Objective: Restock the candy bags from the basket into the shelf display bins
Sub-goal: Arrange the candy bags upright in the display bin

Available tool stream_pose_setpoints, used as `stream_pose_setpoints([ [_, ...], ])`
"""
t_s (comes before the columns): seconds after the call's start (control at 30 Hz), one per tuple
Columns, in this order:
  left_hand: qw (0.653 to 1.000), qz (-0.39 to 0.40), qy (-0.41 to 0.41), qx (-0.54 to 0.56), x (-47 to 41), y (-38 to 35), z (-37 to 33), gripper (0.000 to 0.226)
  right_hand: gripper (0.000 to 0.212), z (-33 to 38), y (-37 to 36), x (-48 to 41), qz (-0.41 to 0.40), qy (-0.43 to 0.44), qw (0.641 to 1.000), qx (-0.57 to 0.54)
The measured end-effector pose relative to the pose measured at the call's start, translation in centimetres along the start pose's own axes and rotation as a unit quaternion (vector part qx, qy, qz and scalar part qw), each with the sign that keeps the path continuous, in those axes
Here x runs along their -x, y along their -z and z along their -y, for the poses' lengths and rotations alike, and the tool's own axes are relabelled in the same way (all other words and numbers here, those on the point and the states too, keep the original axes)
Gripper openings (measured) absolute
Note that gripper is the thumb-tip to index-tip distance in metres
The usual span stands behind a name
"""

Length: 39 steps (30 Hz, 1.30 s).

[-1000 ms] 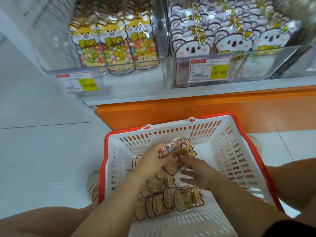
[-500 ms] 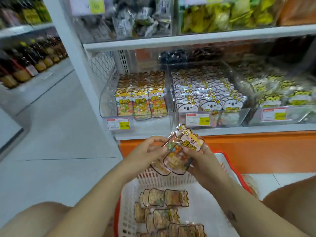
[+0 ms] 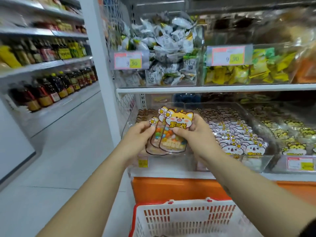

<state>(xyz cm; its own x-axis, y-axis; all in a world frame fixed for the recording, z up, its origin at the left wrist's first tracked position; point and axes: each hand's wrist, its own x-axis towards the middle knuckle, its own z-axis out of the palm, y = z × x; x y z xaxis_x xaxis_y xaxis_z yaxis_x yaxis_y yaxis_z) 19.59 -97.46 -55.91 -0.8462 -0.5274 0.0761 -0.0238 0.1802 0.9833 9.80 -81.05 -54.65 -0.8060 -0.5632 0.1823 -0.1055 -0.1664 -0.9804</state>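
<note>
A small stack of cat-shaped candy bags (image 3: pixel 171 134) with coloured sweets is held upright between both hands, in front of the leftmost clear bin (image 3: pixel 135 120) on the lower shelf. My left hand (image 3: pixel 138 135) pinches the stack's left edge. My right hand (image 3: pixel 193 130) grips its right side, thumb across the front. The bin behind holds more of the same bags, mostly hidden by the stack. The white basket with a red rim (image 3: pixel 179 216) sits on the floor below, its contents out of sight.
A neighbouring bin (image 3: pixel 256 161) holds koala-faced bags, and another with yellow cat bags (image 3: pixel 294 147) stands further right. The upper shelf (image 3: pixel 213 89) carries bins of wrapped sweets. An orange base panel (image 3: pixel 171 189) runs under the shelf. Bottles line shelves at the left.
Both hands have lifted the candy bags out of the basket and raised them to the lower shelf's left bin. My view has tilted up from the basket to the shelves.
</note>
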Motion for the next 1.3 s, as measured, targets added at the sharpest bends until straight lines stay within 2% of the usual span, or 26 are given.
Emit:
stream_pose_setpoints([
  [0.23, 0.998, -0.052, 0.027, 0.019, -6.0, 1.6, 2.4, 0.002, 0.048, -1.3, -0.6, -7.5, 0.024, 0.03, 0.976, 0.215],
  [0.37, 0.997, -0.074, 0.033, 0.006, -8.0, 1.5, 5.1, 0.006, 0.05, -2.6, -0.3, -10.0, 0.097, 0.057, 0.913, 0.391],
  [0.47, 0.999, -0.02, 0.033, -0.021, -8.9, 1.2, 6.3, 0.009, 0.045, -2.6, -0.1, -11.1, 0.122, 0.063, 0.873, 0.469],
  [0.6, 0.995, 0.026, 0.03, -0.091, -9.5, 0.7, 6.8, 0.021, 0.038, -2.2, 0.6, -12.2, 0.14, 0.046, 0.846, 0.512],
  [0.7, 0.995, 0.038, 0.067, -0.062, -9.8, 0.6, 7.3, 0.03, 0.033, -2.1, 0.9, -12.5, 0.156, 0.04, 0.834, 0.527],
  [0.8, 0.99, 0.041, 0.059, -0.119, -10.3, 1.6, 7.4, 0.019, 0.033, -2.2, 0.7, -12.5, 0.164, 0.048, 0.824, 0.54],
  [0.9, 0.949, 0.0, 0.006, -0.314, -9.9, 2.6, 6.7, 0.009, 0.034, -2.5, 0.5, -12.7, 0.139, 0.052, 0.804, 0.576],
  [1.0, 0.884, -0.029, -0.054, -0.464, -8.8, 2.3, 5.6, 0.025, 0.035, -2.8, 0.1, -12.6, 0.107, 0.053, 0.758, 0.641],
  [1.13, 0.832, -0.037, -0.092, -0.545, -7.6, 2.2, 4.6, 0.05, 0.034, -3.3, -1.1, -12.0, 0.114, 0.037, 0.697, 0.707],
  [1.3, 0.759, -0.06, -0.082, -0.643, -7.6, 1.4, 4.7, 0.064, 0.041, -4.4, -2.7, -12.0, 0.062, 0.072, 0.601, 0.794],
])
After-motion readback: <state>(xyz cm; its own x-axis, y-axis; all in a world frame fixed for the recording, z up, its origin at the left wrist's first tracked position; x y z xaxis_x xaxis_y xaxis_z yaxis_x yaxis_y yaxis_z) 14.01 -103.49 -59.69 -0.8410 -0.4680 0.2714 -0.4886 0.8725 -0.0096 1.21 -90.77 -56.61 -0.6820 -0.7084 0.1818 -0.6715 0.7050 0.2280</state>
